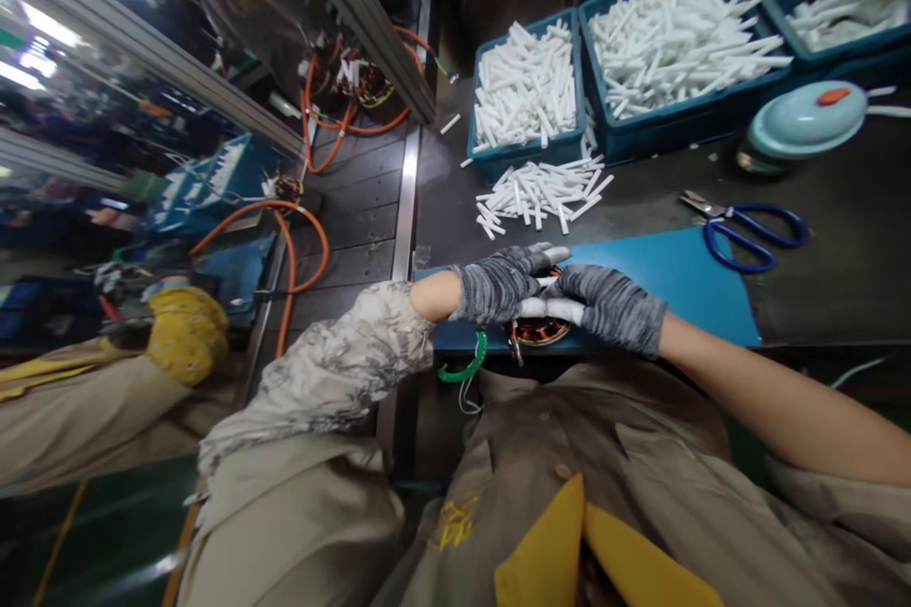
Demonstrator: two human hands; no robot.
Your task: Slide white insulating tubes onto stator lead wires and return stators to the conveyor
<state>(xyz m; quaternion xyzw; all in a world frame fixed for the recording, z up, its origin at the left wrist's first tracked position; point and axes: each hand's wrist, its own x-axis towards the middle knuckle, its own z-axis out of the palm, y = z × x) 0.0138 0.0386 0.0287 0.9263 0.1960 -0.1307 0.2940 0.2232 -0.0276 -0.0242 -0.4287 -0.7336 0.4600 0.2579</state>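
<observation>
Busy workshop off to the left, pretty blurry, with a co-worker's yellow patterned sleeve [189,332] down low. Next comes a grey slatted track [362,256] with thick orange cables [291,270] looped over it. Then the person's dark workbench [840,294]: a grey knit-gloved left hand [502,286] with white fingertips reaches over a round copper-wire coil [541,332] at the near edge, by the flat blue mat [661,275]. Fingers only slightly bent, can't tell if it's really gripping. Loose short white tubes [545,190] are heaped just beyond. From the other side comes the matching gloved right hand [604,303], fingers part curled, grip hidden too. Looks like fiddly fingertip work on the coil; next move probably calls for one hand steadying it and the other's fingertips free. Further right: blue-handled metal scissors [747,232], a pale teal domed container [808,123], and dark teal plastic bins [683,125] of tubes behind.
</observation>
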